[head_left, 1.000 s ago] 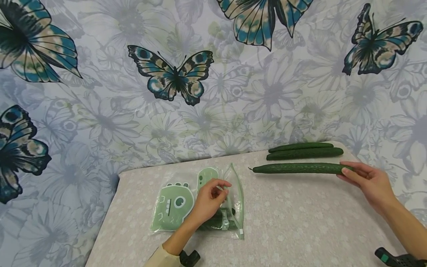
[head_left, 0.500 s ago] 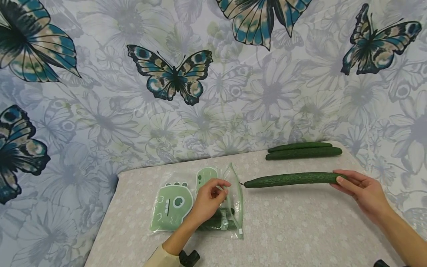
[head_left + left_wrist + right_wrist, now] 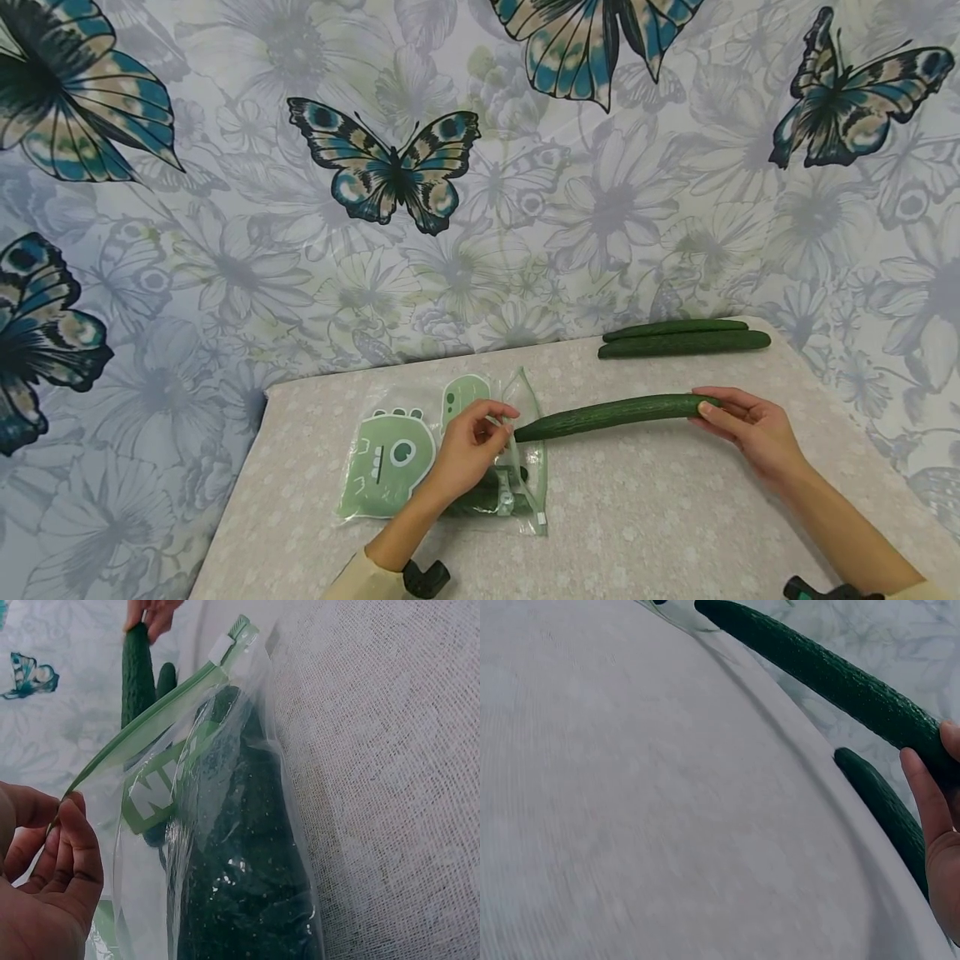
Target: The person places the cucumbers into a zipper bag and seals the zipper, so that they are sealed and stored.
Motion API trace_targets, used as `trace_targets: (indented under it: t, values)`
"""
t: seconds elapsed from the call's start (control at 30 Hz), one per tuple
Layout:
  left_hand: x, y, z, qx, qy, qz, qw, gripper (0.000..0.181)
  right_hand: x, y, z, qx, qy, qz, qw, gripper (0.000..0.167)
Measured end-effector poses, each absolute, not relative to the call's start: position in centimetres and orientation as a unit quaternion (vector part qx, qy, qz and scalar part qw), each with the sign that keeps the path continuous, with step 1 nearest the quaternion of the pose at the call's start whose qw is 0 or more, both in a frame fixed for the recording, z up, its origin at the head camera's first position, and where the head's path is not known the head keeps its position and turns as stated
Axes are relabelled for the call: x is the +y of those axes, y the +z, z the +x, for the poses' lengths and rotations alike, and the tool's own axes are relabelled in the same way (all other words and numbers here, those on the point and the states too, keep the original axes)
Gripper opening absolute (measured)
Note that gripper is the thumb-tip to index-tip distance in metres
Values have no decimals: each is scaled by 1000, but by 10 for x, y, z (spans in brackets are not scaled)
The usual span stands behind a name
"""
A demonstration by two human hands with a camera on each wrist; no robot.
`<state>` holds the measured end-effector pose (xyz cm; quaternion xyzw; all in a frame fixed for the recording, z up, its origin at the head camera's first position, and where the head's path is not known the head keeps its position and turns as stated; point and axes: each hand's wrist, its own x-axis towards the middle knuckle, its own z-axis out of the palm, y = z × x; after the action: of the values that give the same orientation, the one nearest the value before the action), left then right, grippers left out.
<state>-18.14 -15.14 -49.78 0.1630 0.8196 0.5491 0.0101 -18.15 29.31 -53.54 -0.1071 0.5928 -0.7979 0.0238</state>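
Observation:
A clear zip bag (image 3: 386, 475) with green cartoon prints lies on the table, its green-edged mouth facing right. My left hand (image 3: 468, 454) pinches the upper edge of that mouth, as the left wrist view shows with the green zip strip (image 3: 124, 735) between thumb and fingers. Inside the bag is a dark green cucumber (image 3: 240, 847). My right hand (image 3: 753, 429) grips the right end of a long cucumber (image 3: 615, 415), raised above the table. Its left tip is at the bag's mouth, close to my left fingers; whether it is inside cannot be told.
Two more cucumbers (image 3: 684, 343) lie side by side at the table's back right. The table (image 3: 660, 525) wears a pale floral cloth, and behind it hangs a butterfly-patterned backdrop (image 3: 600, 208). Dark wrist devices (image 3: 426, 579) sit at both wrists.
My right hand has lifted the long cucumber and carried it left and slightly down, bringing its tip to the bag's mouth. My left hand has stayed in place on the bag.

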Motion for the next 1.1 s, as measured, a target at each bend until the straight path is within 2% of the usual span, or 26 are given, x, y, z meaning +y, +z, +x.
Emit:
trace_targets:
  t: [0.53, 1.1]
  values:
    - [-154, -499, -182, 807, 568, 161, 28, 18, 223, -544, -179, 596, -798, -71, 49, 28]
    - [-154, -495, -179, 806, 566, 171, 28, 22, 151, -553, -188, 598, -794, -54, 97, 40]
